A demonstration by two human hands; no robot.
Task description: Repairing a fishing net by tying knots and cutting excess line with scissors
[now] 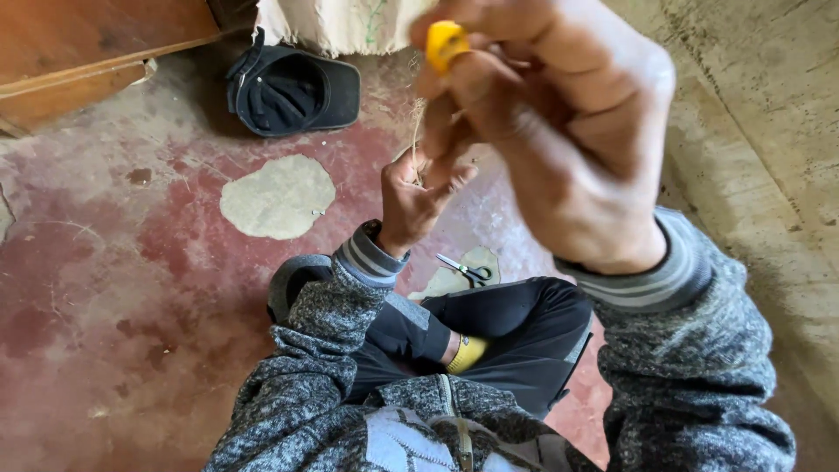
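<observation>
The red-stained concrete floor (pixel 131 288) spreads out below and to the left of both hands, worn through to a pale round patch (pixel 278 197) that lies left of the left hand's grip. The person sits cross-legged on it in a mottled grey sweater (pixel 690 376) with striped cuffs and black trousers (pixel 516 328), all below the two grips. A brown wooden board (pixel 79 52) lies far off to the upper left.

The right hand (pixel 559 131) is raised close to the camera, large and blurred; its grip is clenched, fingers pinching a small yellow object (pixel 446 42) at the top. What that object is cannot be told.

A dark cap (pixel 293 87) rests upside down on the floor, up and left of the left hand, just beneath a frayed pale cloth (pixel 341 22).

The left hand (pixel 418 197) sits lower and farther away, its grip closed on a thin pale fibre strand (pixel 416 131) that runs up from it toward the right hand's grip.

Small scissors (pixel 468 269) lie on the floor just below and right of the left hand, apart from it, beside the knee.
</observation>
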